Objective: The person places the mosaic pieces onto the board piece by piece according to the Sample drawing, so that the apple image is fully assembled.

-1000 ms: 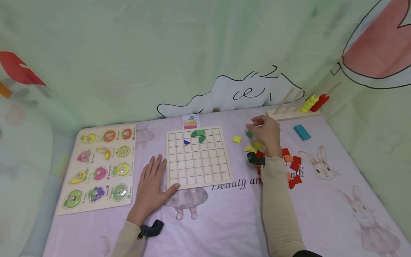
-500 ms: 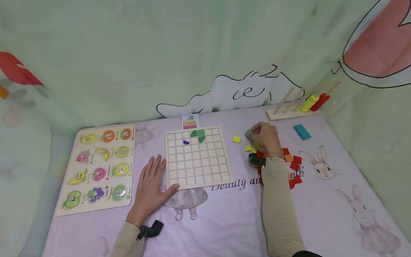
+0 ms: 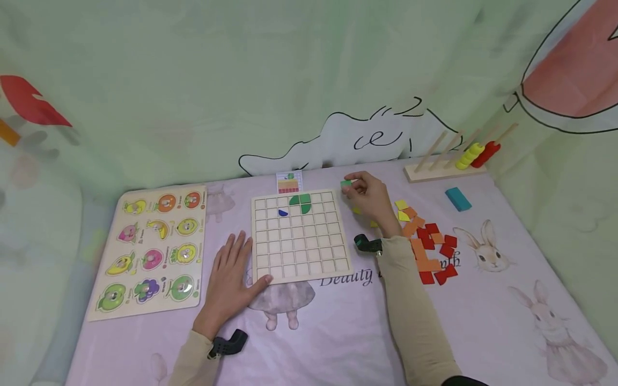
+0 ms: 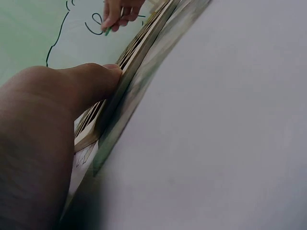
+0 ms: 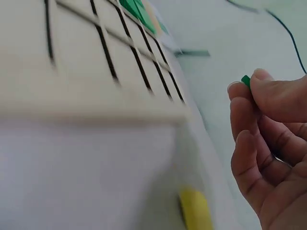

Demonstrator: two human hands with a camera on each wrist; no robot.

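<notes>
A wooden grid board point(image 3: 299, 236) lies in the middle of the table, with green pieces point(image 3: 300, 202) and a small blue piece point(image 3: 282, 213) set in its far rows. My right hand point(image 3: 369, 197) hovers just past the board's far right corner and pinches a small green tile point(image 3: 345, 184) point(image 5: 245, 80) between thumb and fingertips. My left hand point(image 3: 229, 279) lies flat on the table, its thumb point(image 4: 91, 81) pressed against the board's near left corner point(image 4: 103, 120).
A pile of red, orange and yellow tiles point(image 3: 427, 241) lies right of the board. A fruit peg puzzle point(image 3: 152, 249) sits at the left. A pattern card point(image 3: 288, 183) stands behind the board. A bead rack point(image 3: 454, 161) and a teal block point(image 3: 457, 199) are at the far right.
My right hand has lifted the green tile out of the pile and carried it left toward the board's far right corner. The left hand has stayed put.
</notes>
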